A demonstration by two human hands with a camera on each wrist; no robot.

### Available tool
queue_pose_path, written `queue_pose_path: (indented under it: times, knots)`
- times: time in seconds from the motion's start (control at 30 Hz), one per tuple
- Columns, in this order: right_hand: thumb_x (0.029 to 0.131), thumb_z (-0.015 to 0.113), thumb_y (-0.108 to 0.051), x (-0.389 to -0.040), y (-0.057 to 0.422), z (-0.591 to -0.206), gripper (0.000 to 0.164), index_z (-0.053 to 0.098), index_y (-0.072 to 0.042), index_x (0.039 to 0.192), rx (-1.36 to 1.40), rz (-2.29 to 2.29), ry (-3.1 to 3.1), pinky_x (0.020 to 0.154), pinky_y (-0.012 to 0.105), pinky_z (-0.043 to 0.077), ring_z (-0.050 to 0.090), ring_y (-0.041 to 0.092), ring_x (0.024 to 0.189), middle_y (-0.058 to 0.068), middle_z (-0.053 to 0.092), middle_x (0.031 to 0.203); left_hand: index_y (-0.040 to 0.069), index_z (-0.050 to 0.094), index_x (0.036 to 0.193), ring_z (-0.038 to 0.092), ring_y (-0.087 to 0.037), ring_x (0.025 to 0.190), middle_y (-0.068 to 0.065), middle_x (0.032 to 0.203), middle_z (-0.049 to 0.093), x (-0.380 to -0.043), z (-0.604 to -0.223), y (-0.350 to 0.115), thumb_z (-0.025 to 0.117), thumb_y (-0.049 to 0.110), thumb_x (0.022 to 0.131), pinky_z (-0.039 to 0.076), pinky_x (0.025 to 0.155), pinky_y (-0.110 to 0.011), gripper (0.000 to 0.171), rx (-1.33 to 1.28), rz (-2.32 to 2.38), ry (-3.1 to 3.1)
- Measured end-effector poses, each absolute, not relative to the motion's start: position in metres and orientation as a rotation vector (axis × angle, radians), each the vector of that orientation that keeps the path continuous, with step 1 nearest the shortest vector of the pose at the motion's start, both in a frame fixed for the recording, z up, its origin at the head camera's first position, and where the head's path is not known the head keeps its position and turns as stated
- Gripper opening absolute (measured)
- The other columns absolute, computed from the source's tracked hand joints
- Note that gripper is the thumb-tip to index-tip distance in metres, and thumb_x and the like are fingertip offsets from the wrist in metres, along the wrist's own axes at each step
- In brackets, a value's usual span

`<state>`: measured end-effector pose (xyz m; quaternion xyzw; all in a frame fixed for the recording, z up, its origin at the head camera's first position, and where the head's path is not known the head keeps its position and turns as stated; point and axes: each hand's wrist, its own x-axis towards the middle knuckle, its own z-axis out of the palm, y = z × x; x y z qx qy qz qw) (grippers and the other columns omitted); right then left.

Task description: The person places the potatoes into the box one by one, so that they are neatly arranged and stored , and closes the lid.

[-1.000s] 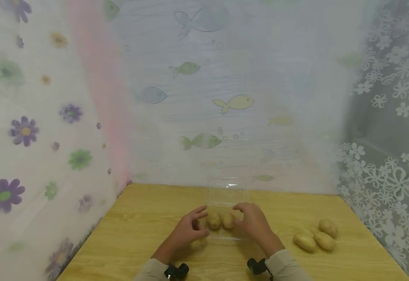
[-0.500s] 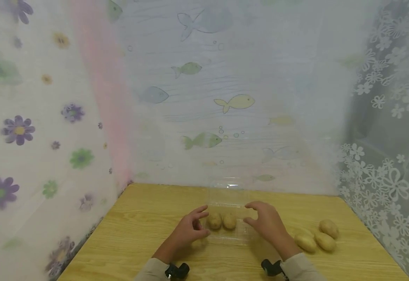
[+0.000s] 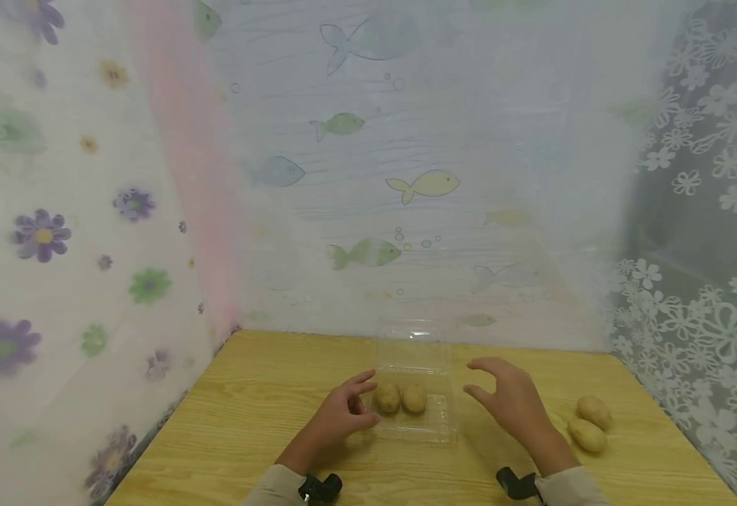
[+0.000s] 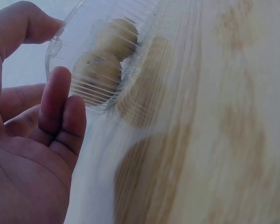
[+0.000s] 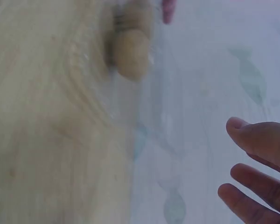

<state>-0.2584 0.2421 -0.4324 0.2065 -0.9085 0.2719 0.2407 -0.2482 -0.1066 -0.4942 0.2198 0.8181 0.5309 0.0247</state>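
A clear plastic clamshell container [image 3: 439,416] stands on the table with its lid [image 3: 414,349] raised at the back. Inside, toward the left, sit two potatoes [image 3: 388,399] side by side. My left hand [image 3: 338,411] holds the container's left end between thumb and fingers. The left wrist view shows a digit touching the clear rim [image 4: 52,51]. Off the container's right side, my right hand [image 3: 512,402] hovers with thumb and fingers spread and nothing between them. Three loose potatoes [image 3: 589,436] lie beyond it, one mostly covered by the right wrist.
The wooden table [image 3: 248,422] ends at a patterned fabric wall [image 3: 343,295] at the back and fabric on both sides. A black wrist camera [image 3: 320,486] is strapped near each sleeve. The right wrist view is blurred around the container.
My right hand has drawn back from the right potato in the container and moved right toward the loose potatoes. My left hand and the container have stayed in place.
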Motion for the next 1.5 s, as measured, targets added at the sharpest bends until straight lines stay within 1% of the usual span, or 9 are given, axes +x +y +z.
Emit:
queue_pose_path:
  times: [0.3,0.7,0.77,0.9,0.93,1.0,1.07,1.13,1.5]
  knots:
    - [0.087,0.086,-0.023,-0.258,0.285,-0.411,0.044,0.073,-0.010,0.127,0.435,0.786,-2.393,0.086,0.060,0.056,0.069,0.040,0.111,0.018,0.071,0.127,-0.001,0.046,0.154,0.056,-0.004,0.079,-0.006,0.171,0.028,-0.247,-0.492,-0.106,0.074,0.014,0.096,0.052,0.072,-0.021,0.066,0.679,1.653,2.509]
    - [0.095,0.074,-0.049,-0.260,0.335,-0.406,0.059,0.066,-0.010,0.138,0.180,0.836,-2.561,0.084,0.065,0.052,0.062,0.049,0.117,0.030,0.064,0.134,0.000,0.047,0.154,0.054,-0.005,0.078,-0.005,0.171,0.028,-0.249,-0.495,-0.106,0.076,0.020,0.096,0.052,0.072,-0.021,0.068,0.675,1.659,2.506]
    - [0.095,0.072,-0.052,-0.262,0.342,-0.407,0.063,0.065,-0.009,0.140,0.151,0.835,-2.589,0.075,0.057,0.055,0.062,0.049,0.114,0.032,0.062,0.135,0.001,0.047,0.154,0.055,-0.006,0.078,-0.005,0.171,0.028,-0.249,-0.494,-0.106,0.076,0.019,0.096,0.052,0.072,-0.021,0.068,0.668,1.662,2.506]
    - [0.096,0.067,-0.060,-0.265,0.353,-0.409,0.071,0.060,-0.008,0.144,0.105,0.886,-2.640,0.053,0.042,0.052,0.071,0.038,0.084,0.035,0.056,0.141,0.001,0.046,0.155,0.055,-0.006,0.078,-0.005,0.171,0.028,-0.249,-0.491,-0.106,0.076,0.019,0.095,0.052,0.072,-0.021,0.069,0.664,1.664,2.502]
    - [0.095,0.066,-0.061,-0.265,0.355,-0.409,0.073,0.060,-0.007,0.144,0.097,0.891,-2.645,0.053,0.041,0.052,0.071,0.038,0.084,0.036,0.055,0.141,0.002,0.046,0.155,0.055,-0.006,0.078,-0.005,0.171,0.028,-0.249,-0.491,-0.106,0.076,0.018,0.096,0.052,0.072,-0.021,0.069,0.665,1.665,2.499]
    - [0.095,0.066,-0.062,-0.266,0.360,-0.411,0.075,0.059,-0.007,0.145,0.081,0.902,-2.652,0.061,0.050,0.054,0.070,0.039,0.088,0.036,0.054,0.142,0.001,0.046,0.155,0.055,-0.006,0.078,-0.006,0.171,0.028,-0.249,-0.490,-0.105,0.076,0.019,0.096,0.052,0.071,-0.021,0.069,0.672,1.660,2.502]
    - [0.095,0.065,-0.063,-0.267,0.366,-0.412,0.076,0.060,-0.006,0.144,0.071,0.883,-2.652,0.075,0.060,0.053,0.064,0.046,0.109,0.036,0.054,0.142,0.001,0.046,0.154,0.055,-0.005,0.078,-0.006,0.170,0.028,-0.249,-0.490,-0.106,0.076,0.019,0.096,0.052,0.072,-0.021,0.068,0.676,1.652,2.510]
    - [0.095,0.065,-0.062,-0.268,0.371,-0.413,0.076,0.059,-0.005,0.144,0.061,0.871,-2.655,0.085,0.067,0.047,0.055,0.052,0.121,0.036,0.054,0.142,0.000,0.047,0.154,0.055,-0.005,0.078,-0.006,0.171,0.028,-0.249,-0.490,-0.106,0.076,0.018,0.096,0.053,0.072,-0.021,0.068,0.679,1.647,2.514]
    - [0.096,0.067,-0.058,-0.266,0.385,-0.418,0.075,0.059,0.000,0.142,0.026,0.881,-2.665,0.085,0.067,0.047,0.054,0.053,0.120,0.037,0.053,0.141,0.002,0.048,0.154,0.056,-0.006,0.079,-0.004,0.170,0.030,-0.248,-0.495,-0.107,0.077,0.019,0.095,0.053,0.072,-0.022,0.067,0.667,1.635,2.538]
